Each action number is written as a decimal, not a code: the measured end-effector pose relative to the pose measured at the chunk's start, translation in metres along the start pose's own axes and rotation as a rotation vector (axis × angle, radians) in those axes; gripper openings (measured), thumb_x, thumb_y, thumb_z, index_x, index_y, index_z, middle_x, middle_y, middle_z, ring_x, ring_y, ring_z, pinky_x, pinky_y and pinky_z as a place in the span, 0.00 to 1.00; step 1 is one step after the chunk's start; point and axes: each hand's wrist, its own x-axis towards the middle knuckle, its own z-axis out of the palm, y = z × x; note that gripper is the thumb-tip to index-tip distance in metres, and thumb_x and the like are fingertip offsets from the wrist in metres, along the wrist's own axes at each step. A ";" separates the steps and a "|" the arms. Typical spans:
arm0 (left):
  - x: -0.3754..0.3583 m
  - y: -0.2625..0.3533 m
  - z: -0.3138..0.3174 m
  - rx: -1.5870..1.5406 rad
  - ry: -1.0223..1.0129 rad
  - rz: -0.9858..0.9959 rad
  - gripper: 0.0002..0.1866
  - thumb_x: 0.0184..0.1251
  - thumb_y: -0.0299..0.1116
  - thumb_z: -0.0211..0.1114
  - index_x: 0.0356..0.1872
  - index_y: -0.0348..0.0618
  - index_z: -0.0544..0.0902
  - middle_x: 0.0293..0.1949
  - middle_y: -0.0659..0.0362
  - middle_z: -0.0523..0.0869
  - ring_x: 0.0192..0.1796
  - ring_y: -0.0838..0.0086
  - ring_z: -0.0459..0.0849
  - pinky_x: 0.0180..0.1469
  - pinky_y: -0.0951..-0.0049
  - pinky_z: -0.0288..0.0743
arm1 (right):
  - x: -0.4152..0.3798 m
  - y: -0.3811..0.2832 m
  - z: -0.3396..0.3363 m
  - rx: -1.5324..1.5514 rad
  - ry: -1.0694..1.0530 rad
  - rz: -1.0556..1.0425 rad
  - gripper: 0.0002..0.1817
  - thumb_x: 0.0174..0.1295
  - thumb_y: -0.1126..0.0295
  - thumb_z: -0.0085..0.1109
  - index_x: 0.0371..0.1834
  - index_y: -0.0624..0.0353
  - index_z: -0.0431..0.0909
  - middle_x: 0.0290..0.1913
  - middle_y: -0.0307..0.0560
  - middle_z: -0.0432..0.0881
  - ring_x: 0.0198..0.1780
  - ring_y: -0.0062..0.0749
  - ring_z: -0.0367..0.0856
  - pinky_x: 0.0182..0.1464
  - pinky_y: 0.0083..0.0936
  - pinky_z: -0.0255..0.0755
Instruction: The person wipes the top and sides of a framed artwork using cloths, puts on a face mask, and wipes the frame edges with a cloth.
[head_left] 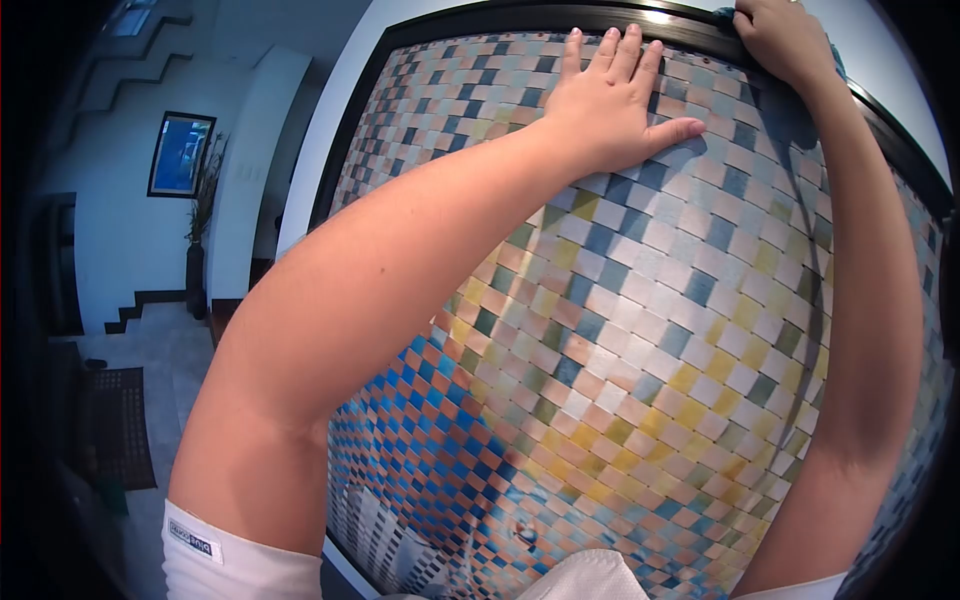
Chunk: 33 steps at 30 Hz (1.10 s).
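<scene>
A large, multicoloured, checkered woven panel (640,350) in a glossy black frame (470,22) fills the middle and right. On its far part, the left hand (605,110) lies with fingers spread wide, gripping nothing. Farther right, the right hand (790,40) curls its fingers around a bunched teal cloth (838,62) against the frame. Well left stands a tall dark vase (195,280).

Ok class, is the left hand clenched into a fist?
No, the left hand is spread open against the woven panel.
</scene>
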 end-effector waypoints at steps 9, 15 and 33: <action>-0.013 -0.080 0.004 0.059 -0.062 -0.053 0.50 0.62 0.75 0.33 0.73 0.41 0.53 0.73 0.46 0.53 0.77 0.59 0.45 0.73 0.48 0.31 | 0.028 -0.053 0.021 -0.064 -0.006 -0.036 0.18 0.57 0.56 0.50 0.32 0.56 0.86 0.43 0.55 0.80 0.49 0.50 0.77 0.50 0.43 0.72; -0.019 -0.141 0.007 0.065 -0.112 0.010 0.51 0.61 0.75 0.32 0.73 0.43 0.52 0.74 0.47 0.52 0.77 0.59 0.45 0.74 0.49 0.32 | 0.042 -0.112 0.023 -0.082 0.018 -0.027 0.23 0.57 0.49 0.53 0.33 0.58 0.86 0.46 0.55 0.80 0.51 0.48 0.76 0.52 0.40 0.70; -0.081 -0.295 0.039 0.121 -0.133 -0.040 0.49 0.62 0.74 0.32 0.73 0.44 0.54 0.73 0.45 0.54 0.76 0.58 0.46 0.74 0.50 0.34 | 0.088 -0.236 0.044 -0.101 -0.034 0.001 0.28 0.61 0.45 0.48 0.39 0.60 0.86 0.54 0.57 0.77 0.57 0.50 0.74 0.57 0.40 0.67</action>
